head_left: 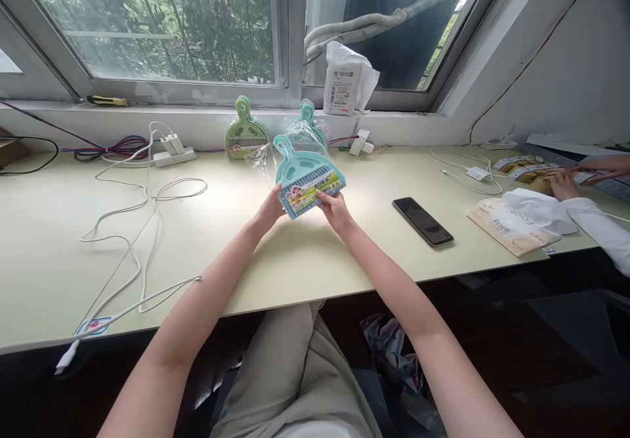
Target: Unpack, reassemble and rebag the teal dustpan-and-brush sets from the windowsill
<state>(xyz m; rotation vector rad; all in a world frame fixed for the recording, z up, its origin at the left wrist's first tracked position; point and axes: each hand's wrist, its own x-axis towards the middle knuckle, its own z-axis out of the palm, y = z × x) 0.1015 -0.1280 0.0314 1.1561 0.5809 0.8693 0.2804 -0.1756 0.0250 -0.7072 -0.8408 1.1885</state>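
Note:
Between my two hands is a turquoise mini dustpan and brush set [306, 165], tilted, with a colourful printed label across its lower part and clear plastic film trailing off its upper left. My left hand [270, 209] grips its lower left edge. Along the bottom right, my right hand [335, 209] pinches the edge, thumb over the label. Behind it, against the wall, stand a green dustpan set [245, 129] and another turquoise dustpan set [308, 119], the latter partly hidden by the held one.
White cables [142, 228] and a charger [172, 149] lie at left. To the right are a phone [423, 221] and a tissue pack [519, 221]. A wrapped box [344, 87] and a yellow cutter [108, 101] rest on the sill. Another person's hands [564, 182] touch packages at far right.

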